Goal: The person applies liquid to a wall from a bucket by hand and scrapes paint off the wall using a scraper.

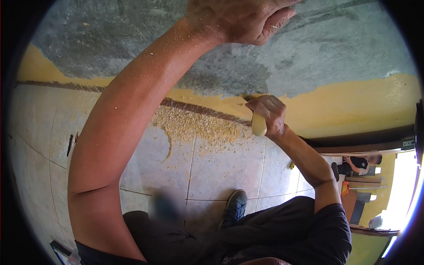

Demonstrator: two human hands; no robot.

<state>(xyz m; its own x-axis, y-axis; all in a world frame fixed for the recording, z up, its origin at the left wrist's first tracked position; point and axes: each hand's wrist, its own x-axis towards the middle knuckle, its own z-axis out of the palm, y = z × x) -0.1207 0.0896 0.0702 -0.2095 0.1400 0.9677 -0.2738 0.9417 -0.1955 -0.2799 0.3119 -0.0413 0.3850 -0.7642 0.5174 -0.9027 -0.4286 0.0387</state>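
My right hand (272,114) is wrapped round the pale yellow handle (259,125) of a scraper. Its dark blade (250,98) meets the wall at the lower edge of the bare grey patch. Yellow paint (335,104) still covers the wall below and to the right of that patch. High up, my left hand (234,20) is against or close to the grey wall surface (132,48). The thumb shows, while the other fingers are mostly cut off by the frame edge. Pale dust specks that forearm.
Yellow paint flakes (198,126) lie heaped on the tiled floor (221,172) along a brown strip (205,110) at the wall's foot. My shoe (235,205) stands behind them. To the right, another person (360,163) is near a bright opening (402,190).
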